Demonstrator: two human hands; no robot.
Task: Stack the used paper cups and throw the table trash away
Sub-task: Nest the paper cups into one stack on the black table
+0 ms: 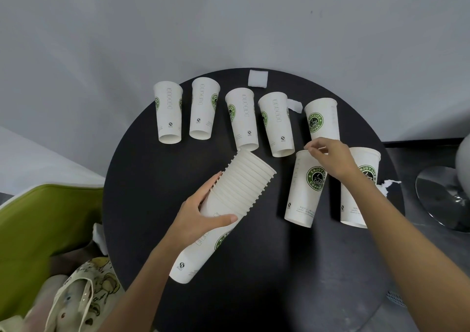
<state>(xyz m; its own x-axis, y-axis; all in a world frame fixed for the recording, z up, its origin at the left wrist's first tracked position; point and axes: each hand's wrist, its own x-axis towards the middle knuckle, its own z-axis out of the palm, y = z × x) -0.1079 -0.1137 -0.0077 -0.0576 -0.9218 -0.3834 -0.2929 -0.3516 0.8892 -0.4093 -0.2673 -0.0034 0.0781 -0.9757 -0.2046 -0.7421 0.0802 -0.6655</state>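
Round black table (267, 275), seen from above, carrying all the paper cups. Left of it stands a green chair (38, 230) with a patterned tote bag (84, 293) on its seat; on the floor to the right is a chrome pedestal base (442, 197).

The stack of cups (244, 179), many cups nested into one another, lies tilted over the near-left part of the table, with the mouth end pointing away from the person.

Five single cups form a row across the far side: far-left cup (169, 115), second cup (203, 110), third cup (243, 118), fourth cup (276, 123) and fifth cup (321, 120). Their mouths are turned away from the person. Nearer, on the right, are the logo cup (305, 191) and the right-edge cup (361, 176), which is partly hidden by the right forearm.

The left hand (201, 217) grips the stack of cups at mid-length, with the thumb across the near side and the fingers (213, 179) curled round the far side.

The fingers (312, 149) of the right hand (333, 158) are drawn together and pinch the rim of the logo cup.

A white tissue square (258, 78) lies at the table's far edge. A tissue scrap (295, 105) lies between the fourth and fifth cups. A crumpled tissue (387, 185) lies beside the right-edge cup.
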